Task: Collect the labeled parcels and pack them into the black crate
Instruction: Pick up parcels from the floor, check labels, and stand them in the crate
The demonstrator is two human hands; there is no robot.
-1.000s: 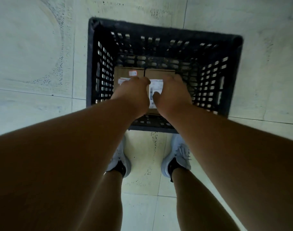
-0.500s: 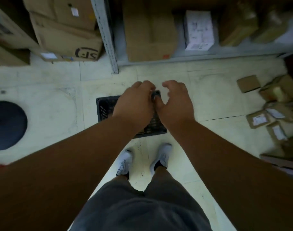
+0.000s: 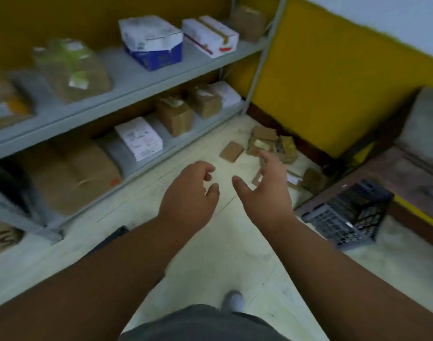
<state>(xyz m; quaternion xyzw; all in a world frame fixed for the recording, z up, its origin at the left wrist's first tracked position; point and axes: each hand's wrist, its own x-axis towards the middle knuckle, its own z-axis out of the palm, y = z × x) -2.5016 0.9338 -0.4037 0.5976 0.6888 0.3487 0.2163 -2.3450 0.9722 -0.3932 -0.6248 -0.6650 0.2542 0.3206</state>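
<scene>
Parcels (image 3: 267, 146) by yellow wall (image 3: 333, 94) neared after crate drop; left hand (image 3: 189, 195), right hand (image 3: 267, 190) loose, empty.

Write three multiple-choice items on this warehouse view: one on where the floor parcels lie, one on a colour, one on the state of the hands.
1. Where does the pile of small brown parcels lie?
A. On the floor by the yellow wall
B. On the top shelf
C. In a hand

2. What colour is the lower half of the box on the upper shelf?
A. Red
B. Blue
C. Green

3. What do the left hand and right hand hold?
A. One parcel each
B. A crate between them
C. Nothing

Key: 1 A, the pile sits on pale floor beside the yellow wall. 2 B, its sides are blue. 3 C, the fingers are spread and empty.
</scene>
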